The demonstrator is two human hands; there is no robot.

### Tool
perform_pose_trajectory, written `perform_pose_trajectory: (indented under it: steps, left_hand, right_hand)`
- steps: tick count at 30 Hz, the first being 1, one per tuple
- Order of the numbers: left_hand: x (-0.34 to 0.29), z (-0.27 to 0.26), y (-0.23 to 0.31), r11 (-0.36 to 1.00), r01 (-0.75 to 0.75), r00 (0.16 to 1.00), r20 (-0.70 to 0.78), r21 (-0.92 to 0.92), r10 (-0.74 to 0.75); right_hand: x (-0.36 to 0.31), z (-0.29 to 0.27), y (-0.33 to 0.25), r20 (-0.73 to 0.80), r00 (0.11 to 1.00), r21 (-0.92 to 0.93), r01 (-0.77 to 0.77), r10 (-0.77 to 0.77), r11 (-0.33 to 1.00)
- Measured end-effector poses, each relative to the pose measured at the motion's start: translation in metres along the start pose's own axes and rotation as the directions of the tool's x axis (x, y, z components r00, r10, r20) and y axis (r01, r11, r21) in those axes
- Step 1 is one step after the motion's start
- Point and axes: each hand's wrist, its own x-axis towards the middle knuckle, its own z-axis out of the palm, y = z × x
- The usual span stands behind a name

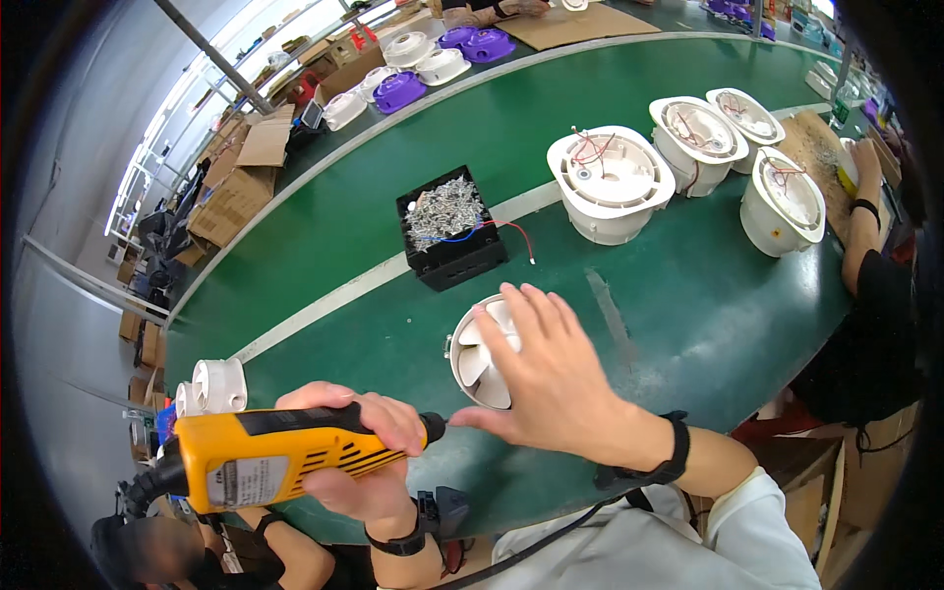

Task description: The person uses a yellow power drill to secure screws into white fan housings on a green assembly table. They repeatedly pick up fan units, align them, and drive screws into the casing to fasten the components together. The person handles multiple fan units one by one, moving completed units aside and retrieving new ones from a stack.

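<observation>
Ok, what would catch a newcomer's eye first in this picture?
Probably the yellow screwdriver in the left hand at lower left, its tip against the white fan part under the right hand. Next, the black box of screws mid-belt and the white housings in a row at upper right.

Four white round housings with wires stand in a group on the worktop (688, 295): one (610, 182), two (698, 143), three (744, 116), four (784, 202). One black box of screws (450, 228). One white fan part (482, 354) under the hand. One yellow electric screwdriver (285, 454). Three purple housings (398, 90) along the far edge.
</observation>
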Motion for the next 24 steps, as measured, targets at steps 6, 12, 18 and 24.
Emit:
perform_pose_trajectory:
  steps: [6, 12, 18, 24]
  left_hand:
    - [0.001, -0.009, 0.005, 0.996, -0.087, 0.996, -0.004, 0.007, 0.087]
    - [0.001, -0.003, -0.003, 0.996, -0.017, 1.000, -0.023, -0.083, 0.015]
    - [-0.003, -0.006, -0.007, 0.983, -0.063, 0.995, 0.069, -0.174, 0.076]
    - [-0.002, -0.005, -0.008, 0.985, -0.015, 0.996, 0.089, -0.173, 0.031]
  right_hand:
    - [0.018, -0.023, 0.032, 0.308, 0.915, 0.154, 0.222, -0.261, 0.963]
    - [0.013, -0.018, 0.028, 0.280, 0.944, 0.010, 0.179, -0.174, 0.984]
    - [0.020, -0.013, 0.040, 0.228, 0.917, 0.185, 0.289, -0.327, 0.939]
    - [0.018, -0.009, 0.043, 0.210, 0.922, 0.202, 0.284, -0.325, 0.937]
